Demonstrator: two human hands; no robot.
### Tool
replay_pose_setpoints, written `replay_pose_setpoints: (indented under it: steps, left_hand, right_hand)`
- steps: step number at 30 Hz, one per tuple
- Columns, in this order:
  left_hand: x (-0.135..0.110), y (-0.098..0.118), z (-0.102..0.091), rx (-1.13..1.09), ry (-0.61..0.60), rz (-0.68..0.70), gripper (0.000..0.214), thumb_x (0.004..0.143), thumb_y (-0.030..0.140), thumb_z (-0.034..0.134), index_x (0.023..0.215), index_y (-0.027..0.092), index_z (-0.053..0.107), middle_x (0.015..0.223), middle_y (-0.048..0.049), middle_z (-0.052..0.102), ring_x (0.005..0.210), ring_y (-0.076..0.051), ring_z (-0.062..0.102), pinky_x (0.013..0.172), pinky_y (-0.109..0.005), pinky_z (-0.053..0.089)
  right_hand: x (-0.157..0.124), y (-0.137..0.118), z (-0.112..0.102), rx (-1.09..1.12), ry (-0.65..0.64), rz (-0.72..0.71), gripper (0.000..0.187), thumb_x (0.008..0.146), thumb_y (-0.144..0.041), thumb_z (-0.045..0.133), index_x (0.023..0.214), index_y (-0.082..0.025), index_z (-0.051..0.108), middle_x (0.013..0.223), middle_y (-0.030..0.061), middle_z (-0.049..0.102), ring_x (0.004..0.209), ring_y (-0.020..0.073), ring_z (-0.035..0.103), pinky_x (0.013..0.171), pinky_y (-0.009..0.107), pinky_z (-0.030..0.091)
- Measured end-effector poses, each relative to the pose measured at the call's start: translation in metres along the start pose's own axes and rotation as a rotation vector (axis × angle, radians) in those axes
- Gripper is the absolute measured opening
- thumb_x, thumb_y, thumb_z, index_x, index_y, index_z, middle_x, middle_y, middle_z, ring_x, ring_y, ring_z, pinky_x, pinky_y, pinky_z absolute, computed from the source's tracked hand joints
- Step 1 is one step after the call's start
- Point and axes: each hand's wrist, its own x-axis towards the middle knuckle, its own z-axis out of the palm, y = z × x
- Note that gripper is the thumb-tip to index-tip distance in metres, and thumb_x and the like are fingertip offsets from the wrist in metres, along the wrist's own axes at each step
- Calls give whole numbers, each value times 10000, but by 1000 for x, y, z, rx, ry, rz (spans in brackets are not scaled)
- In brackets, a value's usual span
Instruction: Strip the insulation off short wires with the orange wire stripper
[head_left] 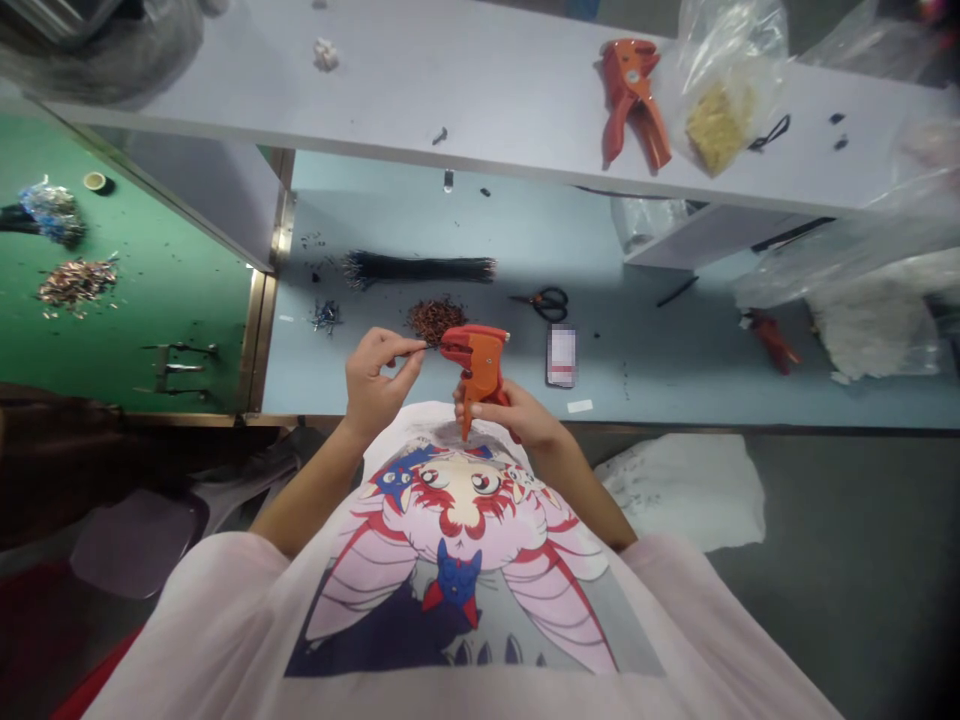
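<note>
My right hand point(517, 412) is closed around the handles of an orange crimping tool point(475, 362), held upright above the near edge of the light blue table point(675, 350). My left hand point(379, 378) pinches a thin dark wire point(417, 347) whose tip points at the tool's jaws. Just beyond the tool lies a small heap of copper terminals point(435, 318). Behind that heap, a bundle of black wires point(420, 268) lies crosswise on the table.
Black scissors point(546, 301) and a phone point(562, 356) lie to the right of the tool. On the shelf point(465, 90) above are a second orange tool point(631, 98) and a plastic bag point(721, 90). A green table point(142, 300) to the left holds another terminal pile point(75, 284).
</note>
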Motion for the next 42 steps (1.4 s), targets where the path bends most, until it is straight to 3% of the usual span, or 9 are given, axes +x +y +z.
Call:
replay_pose_setpoints:
  steps: [15, 31, 39, 42]
  left_hand:
    - [3, 7, -8, -43, -72, 32, 99, 740, 152, 644, 806, 204, 695, 658, 14, 520, 599, -79, 462, 540, -209, 373]
    - [4, 8, -15, -24, -74, 53, 97, 732, 146, 648, 797, 201, 693, 663, 14, 522, 601, -80, 462, 548, -210, 386]
    - [5, 4, -13, 0, -82, 39, 82, 741, 169, 642, 796, 205, 690, 657, 16, 523, 594, -83, 460, 555, -217, 382]
    - [4, 3, -12, 11, -78, 41, 82, 742, 171, 640, 797, 206, 690, 641, 18, 515, 591, -86, 463, 560, -224, 377]
  right_hand:
    - [-4, -5, 0, -32, -102, -15, 241, 789, -294, 648, 956, -133, 584, 780, 34, 608, 711, 139, 586, 684, 298, 501]
    - [-3, -9, 5, -85, -102, 15, 239, 800, -347, 623, 874, -125, 572, 697, 21, 601, 607, 132, 589, 586, 274, 498]
    - [2, -8, 8, -216, -115, -14, 340, 859, -404, 524, 639, -144, 508, 512, -8, 540, 429, 99, 507, 441, 234, 425]
    - [6, -2, 11, -219, -49, -18, 397, 853, -413, 530, 556, -158, 465, 419, -38, 464, 354, 75, 426, 388, 217, 371]
